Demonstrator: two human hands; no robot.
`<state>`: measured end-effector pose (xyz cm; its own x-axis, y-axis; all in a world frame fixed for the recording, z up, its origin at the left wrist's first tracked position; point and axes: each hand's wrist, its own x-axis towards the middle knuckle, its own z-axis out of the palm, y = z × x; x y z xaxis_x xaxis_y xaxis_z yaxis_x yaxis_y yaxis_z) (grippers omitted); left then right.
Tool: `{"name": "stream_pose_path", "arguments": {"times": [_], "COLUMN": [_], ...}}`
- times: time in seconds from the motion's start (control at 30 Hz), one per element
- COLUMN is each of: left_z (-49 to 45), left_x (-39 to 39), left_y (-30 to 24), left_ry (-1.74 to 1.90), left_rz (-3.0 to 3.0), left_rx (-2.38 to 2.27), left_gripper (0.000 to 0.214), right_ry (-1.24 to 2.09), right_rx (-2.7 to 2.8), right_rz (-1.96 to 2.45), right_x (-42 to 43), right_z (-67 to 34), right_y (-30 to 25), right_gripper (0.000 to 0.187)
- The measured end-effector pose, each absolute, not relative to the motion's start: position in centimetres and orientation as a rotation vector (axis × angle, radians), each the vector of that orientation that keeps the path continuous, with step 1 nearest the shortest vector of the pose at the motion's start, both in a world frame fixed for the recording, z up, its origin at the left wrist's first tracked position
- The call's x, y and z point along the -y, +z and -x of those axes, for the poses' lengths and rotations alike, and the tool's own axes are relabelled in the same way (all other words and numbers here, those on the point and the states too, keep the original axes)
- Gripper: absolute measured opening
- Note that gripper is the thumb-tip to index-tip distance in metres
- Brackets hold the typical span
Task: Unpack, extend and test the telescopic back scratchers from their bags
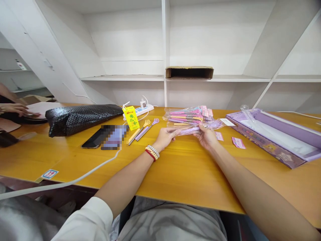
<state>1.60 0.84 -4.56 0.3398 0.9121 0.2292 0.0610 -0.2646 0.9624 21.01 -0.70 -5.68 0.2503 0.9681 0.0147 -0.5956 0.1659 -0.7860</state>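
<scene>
Between my two hands lies a purple back scratcher (190, 131) in a clear plastic bag, held just above the table. My left hand (166, 138) pinches the bag's left end. Closer to the claw end, my right hand (207, 136) grips the bag with the thumb on top. Right behind them is a pile of bagged back scratchers (185, 114) in purple, pink and yellow, with pink cards. A yellow back scratcher (139, 131) and a loose purple back scratcher (147, 129) rest unwrapped left of my left hand. Small pink cards (238, 143) lie beyond my right hand.
An open purple box (276, 140) stands at the right. Leftward are a yellow drink carton (131, 117), a power strip (147, 109), a phone (94, 137) and a black bubble-wrap roll (82, 117). A white cable (95, 167) crosses the table. Another person's hand (16, 108) shows far left.
</scene>
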Motion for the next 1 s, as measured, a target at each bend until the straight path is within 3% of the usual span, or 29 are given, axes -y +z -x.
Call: {"name": "stream_pose_path", "arguments": {"times": [0.33,0.53,1.0], "left_z": [-1.0,-0.9,1.5], "left_x": [-0.7,-1.7,-4.3], "left_y": [-4.2,-3.8,-4.5], "left_ry": [0.994,1.200,1.084], "left_rz": [-1.939,-1.871,-1.698], "left_rx": [-0.815,-0.821,-0.888], "left_gripper": [0.022,0.015,0.027], "right_ry": [1.240,1.192,1.230], "right_rx": [0.732,0.695,0.646], "right_rz": [0.754,0.778,0.732], "right_x": [1.3,0.8,0.3], "right_z": [-20.1,-21.0,-23.5], "right_y": [-5.2,-4.7,-4.8], "right_gripper": [0.025,0.023,0.025]}}
